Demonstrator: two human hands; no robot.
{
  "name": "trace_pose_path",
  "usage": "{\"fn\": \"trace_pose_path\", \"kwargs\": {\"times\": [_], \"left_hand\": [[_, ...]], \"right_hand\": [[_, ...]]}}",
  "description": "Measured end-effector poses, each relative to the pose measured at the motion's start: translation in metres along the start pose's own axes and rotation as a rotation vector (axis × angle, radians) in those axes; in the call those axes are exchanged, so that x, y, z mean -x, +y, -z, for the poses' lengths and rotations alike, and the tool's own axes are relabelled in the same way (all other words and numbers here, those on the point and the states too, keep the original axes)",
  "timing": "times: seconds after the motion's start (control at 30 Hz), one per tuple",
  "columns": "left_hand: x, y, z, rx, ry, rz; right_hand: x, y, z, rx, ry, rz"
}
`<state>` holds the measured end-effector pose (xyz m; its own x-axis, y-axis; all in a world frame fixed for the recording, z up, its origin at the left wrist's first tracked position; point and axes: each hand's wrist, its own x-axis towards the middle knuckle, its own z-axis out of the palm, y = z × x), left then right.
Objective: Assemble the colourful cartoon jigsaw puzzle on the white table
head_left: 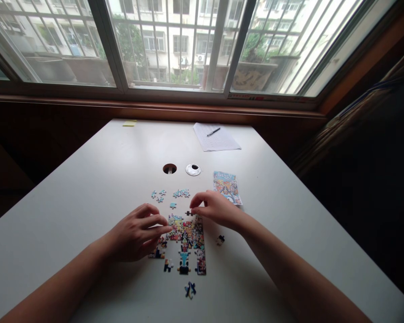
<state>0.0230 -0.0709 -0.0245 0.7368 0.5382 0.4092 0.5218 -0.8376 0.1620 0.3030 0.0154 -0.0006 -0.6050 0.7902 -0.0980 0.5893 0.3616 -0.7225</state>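
A partly joined jigsaw puzzle [186, 231] with a colourful crowded picture lies on the white table, with gaps along its lower part. My left hand [138, 233] is over its left edge, fingers apart and fingertips on or just above the joined pieces. At the top edge, the thumb and forefinger of my right hand [217, 208] are closed on a small dark puzzle piece [188, 213]. Loose light-blue puzzle pieces [181, 193] lie beyond the puzzle. One loose piece [220, 240] is to the right and another [190, 290] lies nearest me.
A picture card [226, 184] lies beyond my right hand. Farther back are a round cable hole [169, 169], its metal cover [193, 169], paper sheets [212, 142] with a pen [213, 132], and a yellow slip [129, 123]. A barred window stands behind the table.
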Motion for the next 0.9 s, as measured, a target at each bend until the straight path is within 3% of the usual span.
{"fn": "trace_pose_path", "kwargs": {"times": [0.47, 0.9], "left_hand": [[-0.0008, 0.0016, 0.0022, 0.001, -0.032, -0.004], [-0.0012, 0.0017, 0.0016, -0.002, -0.063, 0.003]], "right_hand": [[0.0024, 0.0005, 0.0066, -0.018, -0.076, -0.087], [0.001, 0.0058, 0.0036, -0.01, -0.099, -0.068]]}}
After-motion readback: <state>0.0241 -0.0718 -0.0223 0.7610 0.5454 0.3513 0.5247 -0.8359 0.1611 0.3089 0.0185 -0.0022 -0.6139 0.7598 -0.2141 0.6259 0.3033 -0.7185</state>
